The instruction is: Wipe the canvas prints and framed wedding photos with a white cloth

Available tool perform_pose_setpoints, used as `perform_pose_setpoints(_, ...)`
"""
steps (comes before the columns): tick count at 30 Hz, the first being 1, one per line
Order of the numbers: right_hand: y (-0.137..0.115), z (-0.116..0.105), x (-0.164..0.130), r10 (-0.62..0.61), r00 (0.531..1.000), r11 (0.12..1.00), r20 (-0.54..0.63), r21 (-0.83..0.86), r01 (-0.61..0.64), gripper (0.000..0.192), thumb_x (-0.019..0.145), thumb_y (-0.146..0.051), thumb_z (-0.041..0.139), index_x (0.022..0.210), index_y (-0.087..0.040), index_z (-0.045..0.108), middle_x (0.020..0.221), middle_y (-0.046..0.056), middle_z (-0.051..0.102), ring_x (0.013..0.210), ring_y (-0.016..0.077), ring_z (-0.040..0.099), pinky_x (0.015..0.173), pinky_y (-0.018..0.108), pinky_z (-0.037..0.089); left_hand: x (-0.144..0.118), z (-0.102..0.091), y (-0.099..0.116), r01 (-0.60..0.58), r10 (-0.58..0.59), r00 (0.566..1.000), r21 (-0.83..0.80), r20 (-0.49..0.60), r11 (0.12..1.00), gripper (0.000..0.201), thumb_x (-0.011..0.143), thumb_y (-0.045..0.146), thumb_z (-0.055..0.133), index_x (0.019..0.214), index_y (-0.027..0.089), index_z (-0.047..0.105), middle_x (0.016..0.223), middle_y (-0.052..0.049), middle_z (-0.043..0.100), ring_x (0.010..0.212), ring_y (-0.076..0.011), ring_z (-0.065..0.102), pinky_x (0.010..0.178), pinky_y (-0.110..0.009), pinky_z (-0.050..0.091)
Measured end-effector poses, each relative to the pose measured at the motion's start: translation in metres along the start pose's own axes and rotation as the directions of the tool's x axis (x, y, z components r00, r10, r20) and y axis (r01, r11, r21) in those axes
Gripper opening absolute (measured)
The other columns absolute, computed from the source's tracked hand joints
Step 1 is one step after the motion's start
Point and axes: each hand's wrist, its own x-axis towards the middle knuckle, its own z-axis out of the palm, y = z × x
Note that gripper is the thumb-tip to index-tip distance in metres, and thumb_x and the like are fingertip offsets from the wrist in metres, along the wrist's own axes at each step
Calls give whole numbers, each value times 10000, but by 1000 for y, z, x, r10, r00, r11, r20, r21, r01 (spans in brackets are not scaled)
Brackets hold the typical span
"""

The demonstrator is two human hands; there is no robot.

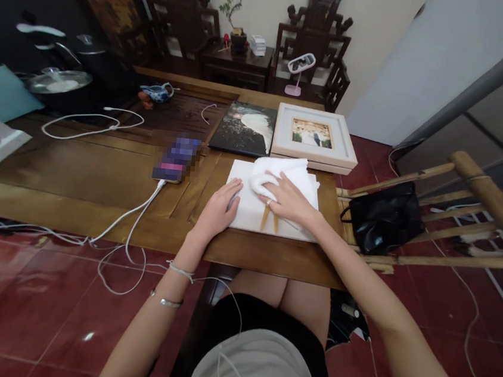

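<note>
In front of me a white flat panel (247,213) lies on the wooden table, near its front edge. My right hand (291,202) presses a bunched white cloth (287,169) onto the panel, with its fingers curled on the cloth. Two short tan strips (270,219) show on the panel just below that hand; I cannot tell what they are. My left hand (220,209) rests at the panel's left edge, its fingers stretched out and nothing in them.
Behind the panel lie a dark picture (244,131) and a white-framed photo (349,154). A phone (173,159) with a white cable is to the left. A lidded pot (60,84) stands farther left. On the right, a bamboo chair (473,176) holds a black bag (385,217).
</note>
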Motion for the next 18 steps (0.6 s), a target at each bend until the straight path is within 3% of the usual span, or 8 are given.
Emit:
perform_pose_setpoints(3,-9,8,13,55,998,994,13,-92,-54,369,873,-168,525,1228,-129,614,1448,161,469,1414,340,284,1131,607,204,1,-2,3,63,-63,998,-66,-4,996,424,943,306,416,1300,117,545,1390,-160,537,1335,-260,461,1150,-453,328)
perform_pose_setpoints(5,-23,13,13,19,999,994,38,-108,-14,364,824,-131,562,1178,-118,648,1478,175,423,1416,367,265,1127,639,162,3,-5,5,138,-146,989,-168,-37,976,462,967,369,377,1343,136,510,1419,-141,513,1343,-244,450,1155,-441,313)
perform_pose_setpoints(7,-39,16,7,-105,992,991,68,-73,110,328,797,-123,585,1111,-134,682,1482,161,422,1421,350,262,1141,623,141,5,-7,5,191,-225,970,-291,-88,937,504,987,422,316,1371,143,484,1454,-129,476,1364,-230,422,1167,-429,285)
perform_pose_setpoints(10,-56,12,-9,-313,943,950,110,26,312,317,774,-122,593,1071,-183,687,1448,107,483,1416,286,296,1158,566,169,8,-9,5,198,-272,952,-398,-140,896,547,1000,463,233,1381,156,478,1474,-112,455,1382,-216,395,1176,-423,259)
perform_pose_setpoints(14,-57,-10,-35,-429,888,899,164,171,403,358,782,-91,538,1105,-189,657,1371,87,566,1350,221,416,1149,477,251,12,-6,8,190,-236,963,-286,-132,939,563,1005,462,202,1319,145,546,1417,-119,522,1356,-217,434,1164,-427,286)
perform_pose_setpoints(18,-33,-31,-46,-242,946,956,218,222,193,351,814,-87,491,1105,-189,658,1221,75,666,1180,250,575,1048,450,390,13,1,7,153,-154,988,-67,-14,986,532,1002,407,234,1316,111,545,1427,-137,506,1369,-226,417,1161,-431,299)
